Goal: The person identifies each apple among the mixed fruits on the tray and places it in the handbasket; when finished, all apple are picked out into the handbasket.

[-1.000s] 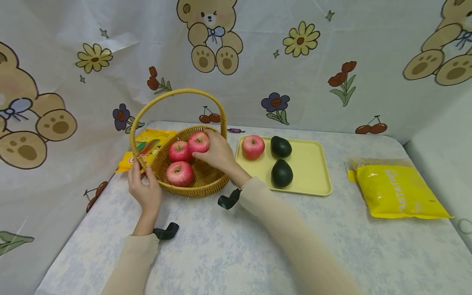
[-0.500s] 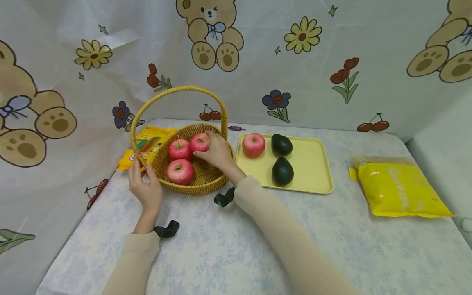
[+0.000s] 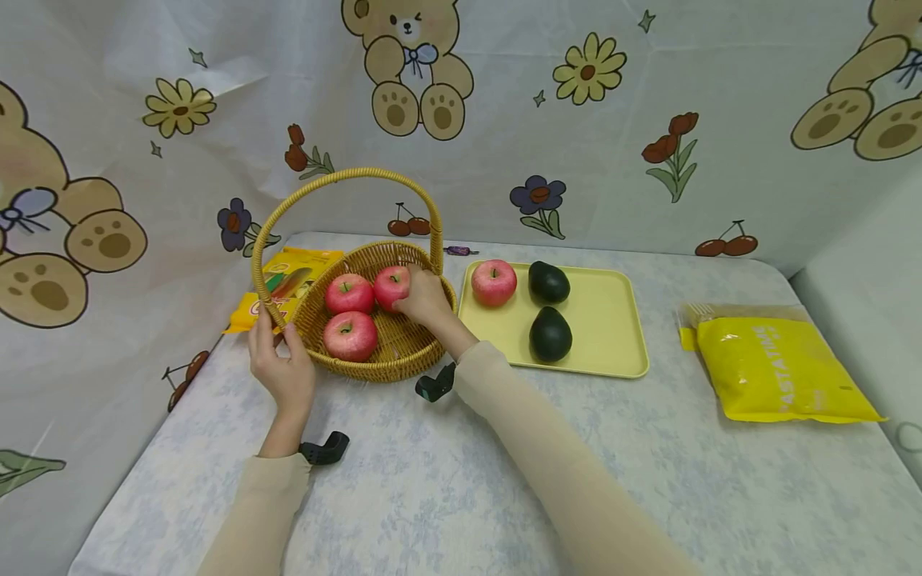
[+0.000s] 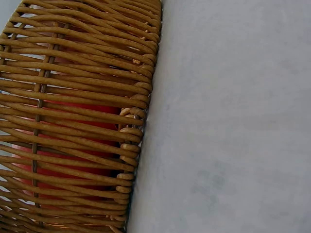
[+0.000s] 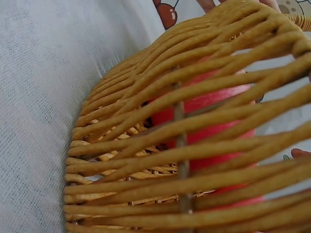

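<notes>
In the head view, left of centre, the right hand [image 3: 426,304] reaches inside the basket [image 3: 389,370] with thumb and fingers closed round an apple [image 3: 390,288], while the left hand [image 3: 283,372] grips the basket where the handle [image 3: 369,174] meets the rim, seemingly to steady it. Two more apples [image 3: 349,293] [image 3: 350,336] lie to the left of the held one. The step in hand seems to be settling that apple in the basket, though one instant cannot show whether it is being put down or picked up. If it is a placing, the next move calls for spreading the fingers without nudging its neighbours, then reaching toward the tray [image 3: 608,320] right of centre, where a fourth apple [image 3: 494,282] sits beside two avocados [image 3: 550,284] [image 3: 551,334]. In the left wrist view, weave fills the left half, red shows through its gaps, and table [image 4: 233,121] lies at right; the left hand's grip cannot be told there. In the right wrist view, red fruit shows through the weave right of centre, with table at far left; the right hand's hold on the apple is not visible from there.
</notes>
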Action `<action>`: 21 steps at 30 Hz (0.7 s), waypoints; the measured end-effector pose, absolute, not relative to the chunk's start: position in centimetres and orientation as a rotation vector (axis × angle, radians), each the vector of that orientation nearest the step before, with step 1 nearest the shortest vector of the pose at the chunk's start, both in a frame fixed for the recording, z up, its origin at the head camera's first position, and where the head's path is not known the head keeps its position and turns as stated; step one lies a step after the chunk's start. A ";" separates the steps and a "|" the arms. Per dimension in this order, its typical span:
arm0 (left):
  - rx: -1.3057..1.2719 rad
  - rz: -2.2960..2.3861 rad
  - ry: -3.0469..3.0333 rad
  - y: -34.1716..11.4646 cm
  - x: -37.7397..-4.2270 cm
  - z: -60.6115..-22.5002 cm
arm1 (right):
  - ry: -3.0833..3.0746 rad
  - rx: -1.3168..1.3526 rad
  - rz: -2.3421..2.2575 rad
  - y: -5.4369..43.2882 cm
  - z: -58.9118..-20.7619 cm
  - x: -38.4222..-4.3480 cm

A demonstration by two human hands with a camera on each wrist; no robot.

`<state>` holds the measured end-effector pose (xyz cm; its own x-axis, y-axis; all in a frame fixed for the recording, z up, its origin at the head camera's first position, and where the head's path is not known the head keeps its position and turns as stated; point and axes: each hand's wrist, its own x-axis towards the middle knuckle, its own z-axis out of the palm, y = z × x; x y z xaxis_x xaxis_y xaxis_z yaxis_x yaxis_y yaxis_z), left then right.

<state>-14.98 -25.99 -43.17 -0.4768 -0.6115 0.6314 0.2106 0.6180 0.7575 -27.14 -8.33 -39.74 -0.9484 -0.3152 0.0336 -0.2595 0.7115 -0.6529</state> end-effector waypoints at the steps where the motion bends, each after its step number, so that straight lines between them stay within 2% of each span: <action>1: 0.323 -1.009 -1.825 -26.0 -15.0 -43.2 | 2.838 -0.466 -1.054 -8.3 -39.8 -27.1; 9: 0.320 -1.004 -1.822 -25.9 -14.9 -43.2 | 2.884 -0.285 -1.037 -8.5 -39.9 -26.7; 21: 0.323 -1.009 -1.815 -25.9 -15.0 -43.3 | 2.838 -0.329 -1.081 -8.3 -39.9 -26.8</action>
